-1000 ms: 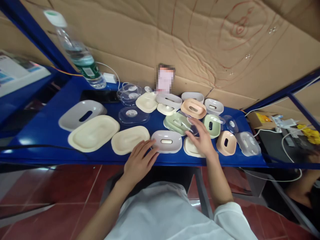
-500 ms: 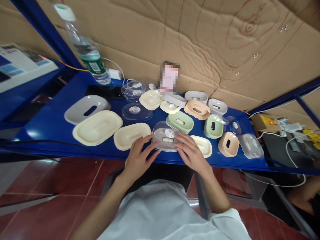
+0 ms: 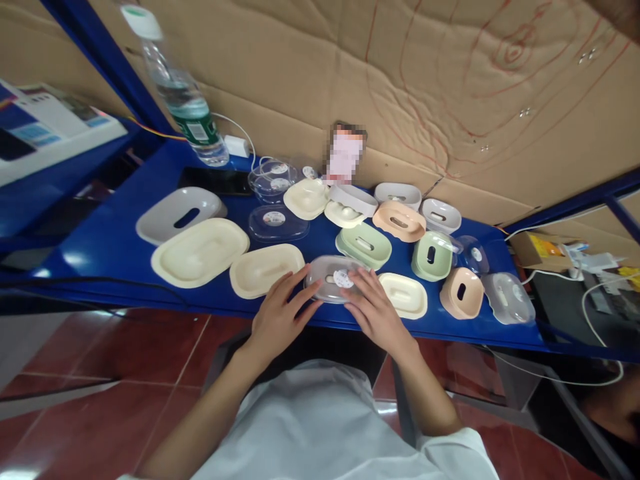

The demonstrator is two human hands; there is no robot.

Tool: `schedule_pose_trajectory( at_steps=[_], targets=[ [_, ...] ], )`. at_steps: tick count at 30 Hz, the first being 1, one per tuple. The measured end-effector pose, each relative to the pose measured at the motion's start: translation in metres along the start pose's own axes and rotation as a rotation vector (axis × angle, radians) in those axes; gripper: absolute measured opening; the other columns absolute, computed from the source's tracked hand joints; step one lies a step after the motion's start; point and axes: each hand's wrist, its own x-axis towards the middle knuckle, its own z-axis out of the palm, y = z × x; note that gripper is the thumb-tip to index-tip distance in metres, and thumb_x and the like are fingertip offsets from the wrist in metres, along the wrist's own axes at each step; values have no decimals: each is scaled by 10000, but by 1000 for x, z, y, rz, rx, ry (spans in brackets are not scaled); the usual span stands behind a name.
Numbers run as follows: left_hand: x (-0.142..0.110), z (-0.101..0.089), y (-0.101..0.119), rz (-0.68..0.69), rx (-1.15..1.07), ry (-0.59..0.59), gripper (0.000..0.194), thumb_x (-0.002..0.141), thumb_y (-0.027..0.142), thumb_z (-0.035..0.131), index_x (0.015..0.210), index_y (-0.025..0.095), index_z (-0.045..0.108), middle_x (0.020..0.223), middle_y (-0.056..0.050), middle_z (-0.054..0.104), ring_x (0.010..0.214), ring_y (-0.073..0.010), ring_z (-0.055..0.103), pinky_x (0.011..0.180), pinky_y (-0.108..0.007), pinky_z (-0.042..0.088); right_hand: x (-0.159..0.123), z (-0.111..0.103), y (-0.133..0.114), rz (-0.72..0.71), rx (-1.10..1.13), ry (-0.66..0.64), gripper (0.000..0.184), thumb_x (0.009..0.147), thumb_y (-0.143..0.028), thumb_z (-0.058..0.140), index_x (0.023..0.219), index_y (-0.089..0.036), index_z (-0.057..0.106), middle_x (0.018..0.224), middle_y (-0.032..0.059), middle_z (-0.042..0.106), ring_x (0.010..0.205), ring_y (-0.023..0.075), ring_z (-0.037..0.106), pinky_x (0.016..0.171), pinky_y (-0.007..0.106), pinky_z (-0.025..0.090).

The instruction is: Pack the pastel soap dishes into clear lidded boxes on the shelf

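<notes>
At the front edge of the blue table (image 3: pixel 120 200), a clear plastic lid with a round label (image 3: pixel 343 279) sits over a grey oval box (image 3: pixel 327 290) with a slot. My left hand (image 3: pixel 280 310) holds its left side, fingers on the lid's rim. From the right, my right hand (image 3: pixel 377 310) grips the same lid, fingertips over its top and edge. A cream oval tray (image 3: pixel 267 270) lies left of them, and another cream tray (image 3: pixel 407 297) is just beyond my right hand. Behind the lid is a green slotted box (image 3: pixel 364 245).
Across the table stand a larger cream tray (image 3: pixel 200 253), a grey slotted piece (image 3: pixel 177 215), a peach box (image 3: pixel 461 293), a green box (image 3: pixel 433 257) and a lidded grey box (image 3: pixel 510 298). A water bottle (image 3: pixel 193 113) and a phone (image 3: pixel 345 153) are at the back.
The clear lid has come down and now sits lower over the grey box. My fingers have moved slightly over its top. The whole view has shifted a little.
</notes>
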Motion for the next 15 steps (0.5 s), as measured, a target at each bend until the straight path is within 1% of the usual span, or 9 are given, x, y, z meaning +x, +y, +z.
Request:
schedule_pose_trajectory(
  at_steps=[2,5,9,12,15],
  targets=[
    [0,1,-1,6,4,5,442,1006,248,713,1435,301,619,1510,-122,658,1340,-278,683,1157,-503,562,1,-2,1,-18,-15,-21,462,1096,-178,542,1545,-284,561,1650,105,534,1635,289,348,1322,651,346],
    [0,1,-1,-6,-9,8,411,1007,264,716,1408,285,630,1496,-125,667,1352,-277,677,1195,-534,529,2,-5,3,-41,-24,-48,502,1095,-155,526,1576,-300,535,1669,90,512,1624,269,372,1335,620,340],
    [-1,1,-3,-32,-35,16,373,1009,296,722,1371,277,635,1460,-118,689,1340,-267,681,1198,-535,531,4,-4,2,-39,-16,-58,537,1096,-146,513,1602,-325,511,1670,66,512,1621,258,380,1344,610,326],
    [-2,1,-3,-14,-32,12,354,1010,282,718,1356,262,644,1448,-126,695,1333,-264,685,1197,-523,529,3,-1,2,-24,0,-39,532,1100,-153,513,1606,-317,511,1660,80,525,1619,267,384,1338,621,323],
    [0,0,-2,-8,-22,-17,391,1018,258,697,1404,254,629,1498,-139,663,1368,-269,663,1210,-515,507,4,-2,4,1,25,-34,544,1101,-185,533,1629,-301,480,1649,99,537,1619,273,384,1331,605,347]
  ],
)
